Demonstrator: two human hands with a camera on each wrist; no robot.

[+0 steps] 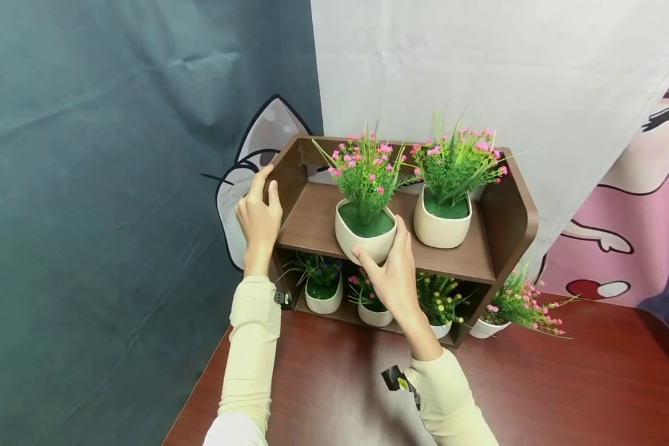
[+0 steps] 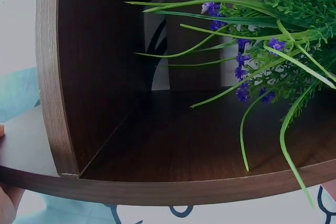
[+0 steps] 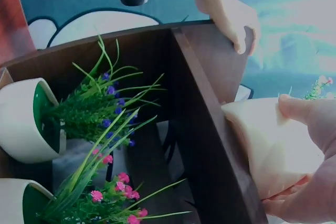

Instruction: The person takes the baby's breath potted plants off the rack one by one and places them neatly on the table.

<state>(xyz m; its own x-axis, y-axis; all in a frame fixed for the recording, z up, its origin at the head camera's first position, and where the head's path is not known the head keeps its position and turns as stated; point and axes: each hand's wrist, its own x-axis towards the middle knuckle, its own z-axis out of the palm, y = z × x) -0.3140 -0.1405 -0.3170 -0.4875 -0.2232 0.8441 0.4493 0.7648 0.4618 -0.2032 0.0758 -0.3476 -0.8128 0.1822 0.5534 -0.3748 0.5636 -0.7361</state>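
My right hand (image 1: pixel 394 279) holds a white pot of pink artificial flowers (image 1: pixel 368 186) at the front edge of the shelf's upper board. The thumb lies on the near side of the pot and the fingers go round its right side. In the right wrist view the same white pot (image 3: pixel 278 148) touches or nearly touches the board edge. My left hand (image 1: pixel 259 217) grips the left side panel of the brown wooden shelf (image 1: pixel 502 217), thumb inside and fingers outside. A second pink-flowered pot (image 1: pixel 443 230) stands to the right on the upper board.
Several potted plants fill the lower level, including a purple-flowered one (image 1: pixel 323 300) and a yellow-flowered one (image 1: pixel 439 300). Another pink-flowered pot (image 1: pixel 487 327) stands on the red-brown table (image 1: pixel 323 384), right of the shelf. Behind hang a teal cloth (image 1: pixel 117 186) and a white cloth (image 1: pixel 468 62).
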